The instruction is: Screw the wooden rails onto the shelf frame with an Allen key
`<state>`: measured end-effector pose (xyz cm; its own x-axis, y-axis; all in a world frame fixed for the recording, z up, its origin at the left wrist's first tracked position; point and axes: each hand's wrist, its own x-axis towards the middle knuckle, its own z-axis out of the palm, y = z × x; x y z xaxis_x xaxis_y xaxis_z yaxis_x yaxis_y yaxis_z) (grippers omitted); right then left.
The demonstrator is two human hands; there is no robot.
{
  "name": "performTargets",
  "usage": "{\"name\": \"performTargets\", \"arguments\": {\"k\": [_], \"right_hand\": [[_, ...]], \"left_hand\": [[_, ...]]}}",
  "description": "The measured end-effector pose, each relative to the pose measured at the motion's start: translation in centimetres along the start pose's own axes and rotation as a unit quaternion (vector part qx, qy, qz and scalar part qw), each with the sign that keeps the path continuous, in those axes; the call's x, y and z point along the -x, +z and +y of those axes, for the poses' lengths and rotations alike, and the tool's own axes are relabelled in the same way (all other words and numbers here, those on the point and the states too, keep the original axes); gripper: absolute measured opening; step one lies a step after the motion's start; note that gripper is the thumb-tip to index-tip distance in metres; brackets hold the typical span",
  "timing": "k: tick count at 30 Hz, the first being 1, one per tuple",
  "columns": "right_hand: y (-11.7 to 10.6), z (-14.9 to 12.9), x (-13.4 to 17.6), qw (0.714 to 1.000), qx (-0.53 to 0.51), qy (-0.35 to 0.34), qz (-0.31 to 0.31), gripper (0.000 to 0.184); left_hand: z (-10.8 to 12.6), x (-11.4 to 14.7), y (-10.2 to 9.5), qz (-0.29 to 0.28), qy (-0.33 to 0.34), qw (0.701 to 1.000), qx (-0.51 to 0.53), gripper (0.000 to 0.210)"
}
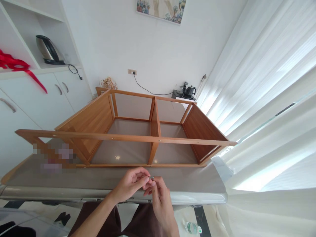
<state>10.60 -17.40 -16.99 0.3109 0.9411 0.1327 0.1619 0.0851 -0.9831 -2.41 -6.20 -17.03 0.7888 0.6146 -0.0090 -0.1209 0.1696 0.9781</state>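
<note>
My left hand (131, 183) and my right hand (162, 198) meet just over the front edge of the table. Both are closed in a pinch, fingertips nearly touching. A tiny shiny piece (152, 178) shows between them, too small to name. Beyond my hands a wooden shelf frame (134, 136) lies on its side along the table. It has solid end panels, a middle divider and thin rails with small holes or screw heads. Neither hand touches the frame.
The grey table (128, 177) has a rounded front edge close to my legs. White cabinets (49, 89) with a kettle (49, 49) and red ribbon (18, 65) stand left. White curtains (261, 82) hang right. A plastic bottle (193, 227) is on the floor.
</note>
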Motion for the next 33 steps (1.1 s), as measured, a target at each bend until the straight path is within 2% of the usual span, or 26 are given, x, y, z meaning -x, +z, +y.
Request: {"name": "performTargets", "arguments": {"k": [7, 10, 12, 16, 18, 21, 24, 27, 33], "right_hand": [[-4.4, -0.2, 2.8, 0.993, 0.038, -0.012, 0.113, 0.022], [-6.9, -0.1, 3.3, 0.983, 0.086, -0.041, 0.155, 0.021], [-8.7, -0.1, 3.4, 0.974, 0.122, -0.062, 0.178, 0.021], [-12.7, -0.6, 2.4, 0.941, 0.18, -0.082, 0.273, 0.025], [-14.8, -1.4, 1.2, 0.919, 0.21, -0.081, 0.324, 0.03], [-17.8, -2.7, -1.1, 0.895, 0.222, -0.08, 0.378, 0.036], [-20.1, -4.0, -3.1, 0.891, 0.216, -0.084, 0.39, 0.04], [-21.6, -4.9, -4.2, 0.902, 0.215, -0.089, 0.363, 0.041], [-22.8, -5.7, -4.1, 0.921, 0.224, -0.089, 0.305, 0.041]], "left_hand": [[0.9, -3.5, 6.1, -0.082, 0.015, 0.996, 0.043, 0.025], [1.6, -5.5, 9.0, -0.132, 0.021, 0.988, 0.072, 0.027], [2.1, -6.8, 11.2, -0.145, 0.021, 0.985, 0.09, 0.028], [3.3, -10.0, 16.1, -0.149, -0.018, 0.983, 0.104, 0.037], [4.2, -12.0, 18.6, -0.167, 0.001, 0.981, 0.095, 0.041], [5.3, -15.1, 21.6, -0.15, 0.035, 0.983, 0.099, 0.045], [6.1, -17.8, 23.5, -0.126, 0.018, 0.984, 0.125, 0.049], [6.3, -19.6, 24.5, -0.101, 0.013, 0.984, 0.147, 0.051], [6.4, -19.7, 25.6, -0.052, -0.004, 0.982, 0.181, 0.053]]}}
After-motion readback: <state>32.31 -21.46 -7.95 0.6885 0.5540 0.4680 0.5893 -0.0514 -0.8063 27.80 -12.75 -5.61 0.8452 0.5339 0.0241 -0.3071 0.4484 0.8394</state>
